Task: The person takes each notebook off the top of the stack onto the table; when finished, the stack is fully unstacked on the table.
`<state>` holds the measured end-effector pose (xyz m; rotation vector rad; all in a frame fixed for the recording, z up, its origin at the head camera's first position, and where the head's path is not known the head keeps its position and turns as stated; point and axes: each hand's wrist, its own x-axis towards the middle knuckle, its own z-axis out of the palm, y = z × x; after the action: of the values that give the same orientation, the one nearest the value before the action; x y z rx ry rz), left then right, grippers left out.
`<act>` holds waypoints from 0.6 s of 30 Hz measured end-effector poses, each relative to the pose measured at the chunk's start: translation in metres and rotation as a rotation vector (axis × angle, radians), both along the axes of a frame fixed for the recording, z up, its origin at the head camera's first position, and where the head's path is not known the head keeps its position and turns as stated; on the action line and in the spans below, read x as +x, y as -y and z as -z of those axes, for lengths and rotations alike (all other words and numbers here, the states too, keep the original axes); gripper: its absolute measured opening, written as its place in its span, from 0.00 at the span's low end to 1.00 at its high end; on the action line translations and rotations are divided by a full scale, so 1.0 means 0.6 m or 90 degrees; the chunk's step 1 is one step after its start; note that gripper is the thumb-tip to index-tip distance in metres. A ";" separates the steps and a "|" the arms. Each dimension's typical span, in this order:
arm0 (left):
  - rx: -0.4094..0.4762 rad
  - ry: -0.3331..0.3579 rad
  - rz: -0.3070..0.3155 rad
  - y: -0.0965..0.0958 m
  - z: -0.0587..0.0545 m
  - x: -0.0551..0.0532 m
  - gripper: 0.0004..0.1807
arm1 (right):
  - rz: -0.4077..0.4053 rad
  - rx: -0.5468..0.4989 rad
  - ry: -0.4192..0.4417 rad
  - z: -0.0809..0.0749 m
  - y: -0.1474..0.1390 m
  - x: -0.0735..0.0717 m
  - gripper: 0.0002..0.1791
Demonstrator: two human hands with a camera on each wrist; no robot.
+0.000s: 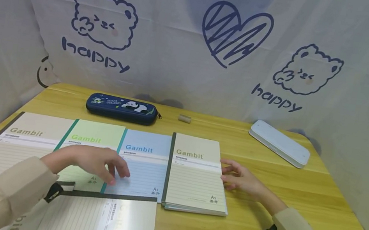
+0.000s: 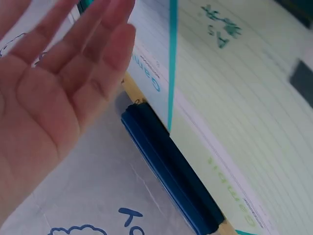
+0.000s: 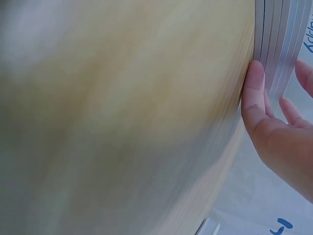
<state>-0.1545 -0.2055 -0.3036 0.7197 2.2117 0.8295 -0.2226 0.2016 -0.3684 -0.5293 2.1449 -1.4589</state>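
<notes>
My left hand is over the green notebook and the blue notebook, its fingers loosely bent. In the left wrist view its palm and spread fingers hold nothing. My right hand is at the right edge of a stack of notebooks with a cream cover on top. In the right wrist view, a fingertip touches the stack's page edges low down by the table; other fingers are bent beside the stack. A cream notebook lies to the left of the green one.
A navy panda pencil case, a small tan cylinder-like piece and a white case lie along the back of the wooden table. Another cream notebook lies at the front. A printed curtain hangs behind.
</notes>
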 end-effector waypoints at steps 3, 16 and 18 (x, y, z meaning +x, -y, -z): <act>0.010 -0.042 -0.053 -0.015 0.001 -0.011 0.15 | 0.003 0.003 0.004 0.002 0.000 -0.001 0.33; 0.052 -0.035 -0.202 -0.080 0.021 -0.057 0.11 | 0.051 0.024 -0.001 -0.007 0.010 0.004 0.35; 0.055 -0.030 -0.214 -0.089 0.024 -0.062 0.12 | 0.060 0.032 -0.006 -0.006 0.012 0.004 0.36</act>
<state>-0.1919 -0.1520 -0.3178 0.4123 2.3887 1.0868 -0.2201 0.1943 -0.3645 -0.4228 2.2347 -1.4505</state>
